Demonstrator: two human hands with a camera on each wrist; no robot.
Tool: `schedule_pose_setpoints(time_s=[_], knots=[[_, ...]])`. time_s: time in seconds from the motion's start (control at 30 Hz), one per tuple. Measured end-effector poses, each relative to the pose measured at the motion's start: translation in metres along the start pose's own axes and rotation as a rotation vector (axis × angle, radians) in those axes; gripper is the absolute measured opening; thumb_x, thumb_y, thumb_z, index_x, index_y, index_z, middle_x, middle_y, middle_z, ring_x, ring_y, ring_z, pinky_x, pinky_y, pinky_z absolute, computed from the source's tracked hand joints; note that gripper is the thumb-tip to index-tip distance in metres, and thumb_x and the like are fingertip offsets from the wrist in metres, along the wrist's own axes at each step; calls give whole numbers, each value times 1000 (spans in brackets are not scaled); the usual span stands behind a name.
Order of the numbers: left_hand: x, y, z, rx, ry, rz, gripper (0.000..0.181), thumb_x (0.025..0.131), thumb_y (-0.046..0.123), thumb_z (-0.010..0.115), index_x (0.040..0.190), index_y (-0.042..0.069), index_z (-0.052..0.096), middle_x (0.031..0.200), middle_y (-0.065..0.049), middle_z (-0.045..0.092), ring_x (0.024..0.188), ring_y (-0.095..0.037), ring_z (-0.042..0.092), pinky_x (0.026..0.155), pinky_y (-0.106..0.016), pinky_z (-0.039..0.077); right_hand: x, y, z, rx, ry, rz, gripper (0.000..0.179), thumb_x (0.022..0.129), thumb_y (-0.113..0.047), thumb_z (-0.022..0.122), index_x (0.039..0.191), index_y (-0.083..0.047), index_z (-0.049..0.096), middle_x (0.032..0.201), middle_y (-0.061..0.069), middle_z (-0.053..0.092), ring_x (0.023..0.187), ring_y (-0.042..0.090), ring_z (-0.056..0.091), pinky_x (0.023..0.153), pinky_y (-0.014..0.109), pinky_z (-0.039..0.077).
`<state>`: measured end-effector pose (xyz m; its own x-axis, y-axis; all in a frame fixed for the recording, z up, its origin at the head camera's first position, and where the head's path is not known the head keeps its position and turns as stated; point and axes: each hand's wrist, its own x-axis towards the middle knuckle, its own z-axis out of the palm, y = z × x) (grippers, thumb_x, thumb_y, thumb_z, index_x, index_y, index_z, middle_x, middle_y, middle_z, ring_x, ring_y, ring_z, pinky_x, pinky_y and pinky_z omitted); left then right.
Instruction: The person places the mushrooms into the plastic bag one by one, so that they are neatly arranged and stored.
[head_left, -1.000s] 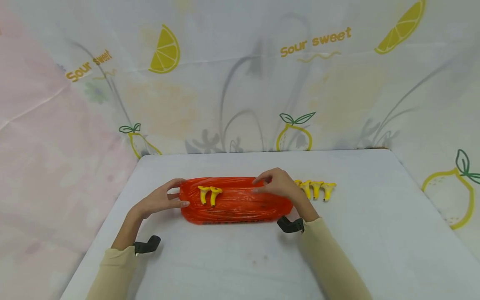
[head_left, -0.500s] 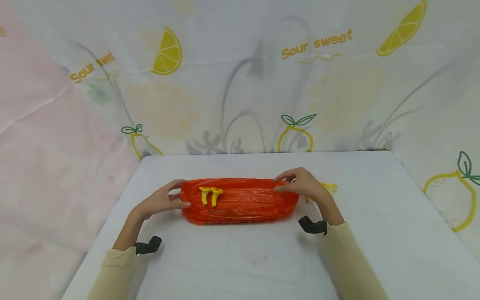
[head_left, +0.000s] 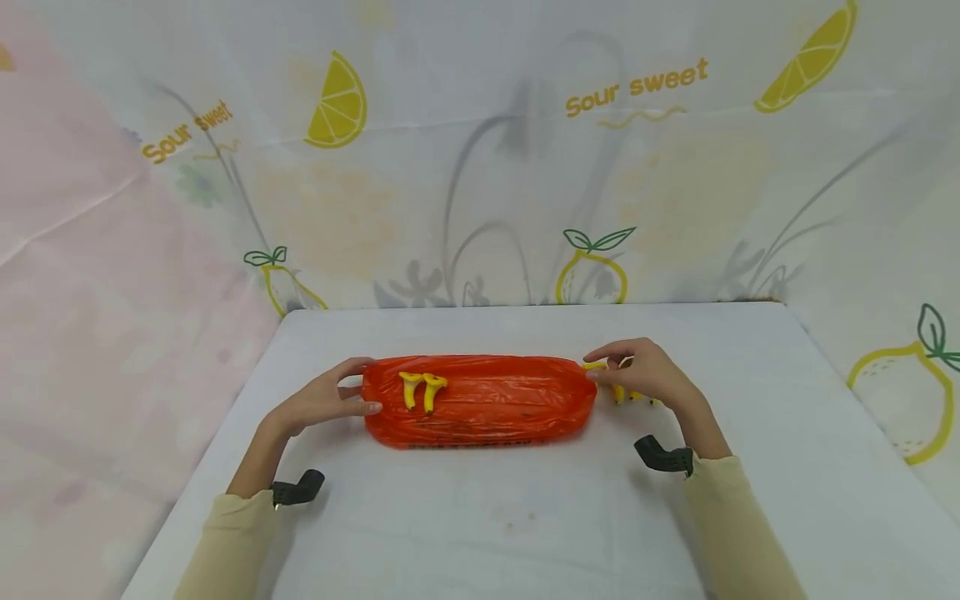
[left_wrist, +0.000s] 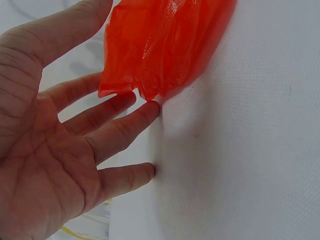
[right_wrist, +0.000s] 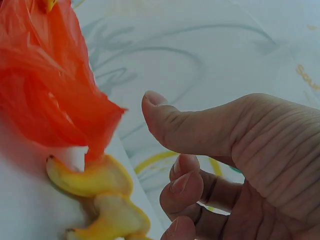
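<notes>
A flat-lying red plastic bag [head_left: 510,400] stretches across the table. Near its left part rest two small yellow banana-like pieces [head_left: 432,393] with flared tops. My left hand [head_left: 321,402] is at the bag's left end, thumb over the front and fingertips right at the edge; in the left wrist view its fingers are nearly straight and spread. Past the right end, my right hand [head_left: 648,372] hovers with thumb and fingers apart and nothing between them. Beneath it stand more yellow pieces [right_wrist: 90,177], dark-tipped, partly hidden by the hand in the head view.
The white-covered table [head_left: 480,525] has its far edge against a printed cloth backdrop [head_left: 465,150] with lemon drawings. Black wrist cameras [head_left: 298,489] are strapped on both arms, below the beige sleeves [head_left: 232,533].
My right hand has moved rightward from over the bag to past its right end, over the yellow row. The left hand, the bag and the two pieces on it stay put.
</notes>
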<state>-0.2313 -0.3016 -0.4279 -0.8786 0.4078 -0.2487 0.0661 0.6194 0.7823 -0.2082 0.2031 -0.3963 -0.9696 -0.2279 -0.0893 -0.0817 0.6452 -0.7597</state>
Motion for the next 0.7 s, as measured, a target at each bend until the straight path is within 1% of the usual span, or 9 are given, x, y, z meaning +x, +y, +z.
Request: schedule_pose_setpoints(time_s=[0.2,0.37,0.47,0.7], knots=[[0,0,0,-9,-1,-2,83,84,40,77,150,13,33,153,-18,33,135,-50,37,98,-57,46,-7,15,-11,-21,15,15,35,84,-28,80,112,-9,74,79,5,54,74,23,52,52,27,42],[0,2,-1,-11,1,-8,84,84,40,77,150,12,33,153,-18,33,135,-50,36,97,-57,47,-12,23,-20,-33,21,30,36,85,-26,79,115,-8,73,80,5,53,76,23,52,55,27,43],[0,2,-1,-14,3,-10,84,83,39,77,150,12,33,153,-19,33,135,-50,36,97,-57,46,-16,27,-23,-32,30,26,35,85,-23,79,116,-7,73,80,6,52,77,23,52,55,28,43],[-2,4,-1,-7,-4,-5,83,85,39,77,150,11,32,153,-19,32,135,-50,37,97,-56,46,-24,40,-31,-74,48,9,35,84,-18,79,115,-4,72,77,4,51,77,23,53,57,28,39]])
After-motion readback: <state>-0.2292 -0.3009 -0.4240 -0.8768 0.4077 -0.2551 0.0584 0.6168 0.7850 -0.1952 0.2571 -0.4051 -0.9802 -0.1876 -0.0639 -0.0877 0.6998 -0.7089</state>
